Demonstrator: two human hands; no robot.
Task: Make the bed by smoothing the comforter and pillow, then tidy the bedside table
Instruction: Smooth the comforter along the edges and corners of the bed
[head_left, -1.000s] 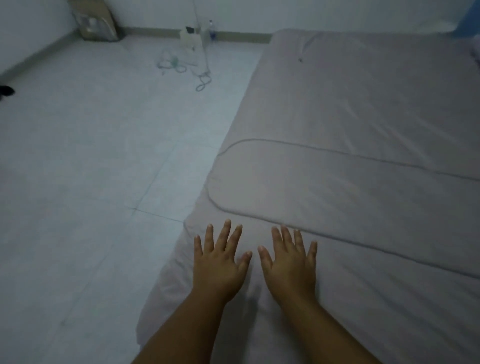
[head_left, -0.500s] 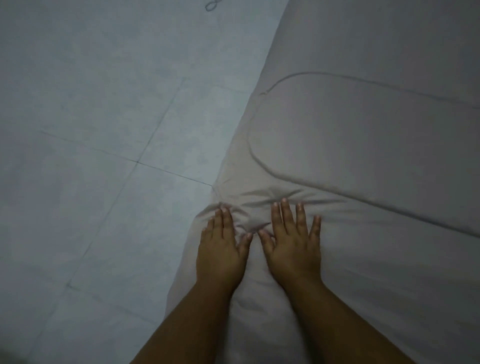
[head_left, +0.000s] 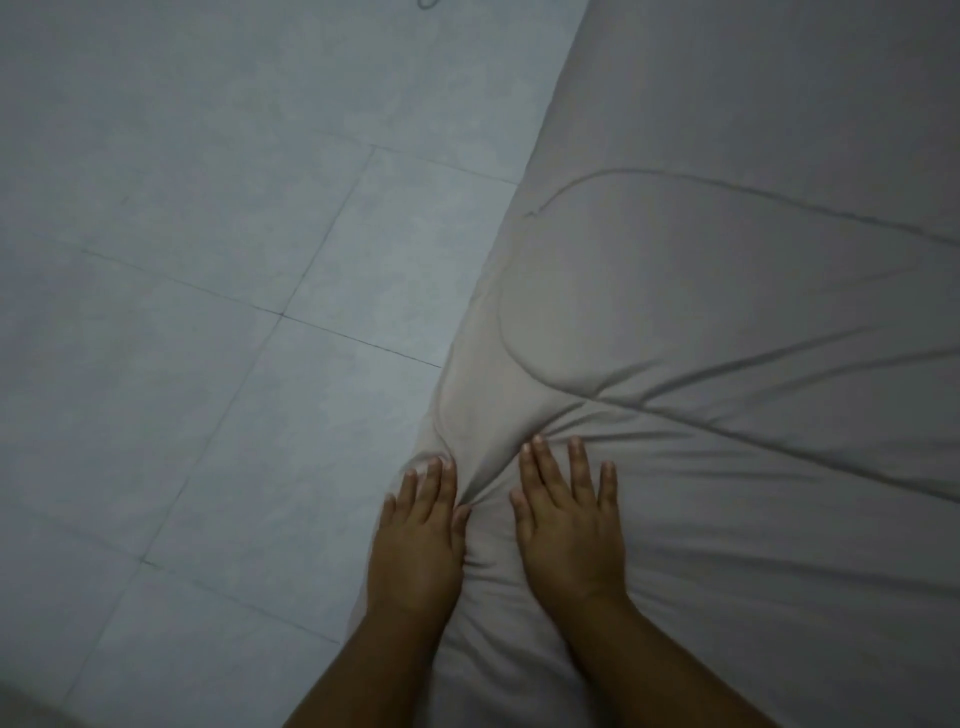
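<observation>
I see my left hand and right hand flat, fingers released, on the comforter — its stitched seam runs rightward, creases fanning out.

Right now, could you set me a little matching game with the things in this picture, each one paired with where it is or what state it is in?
Column one:
1. left hand
2. right hand
3. comforter
4. floor

Column two:
a. tiled, lying to the left of the bed
b. flat on the fabric right at the bed's edge
c. bunched into creases ahead of the fingertips
d. flat on the fabric with fingers spread, further in from the edge

Pairs: 1-b, 2-d, 3-c, 4-a
</observation>
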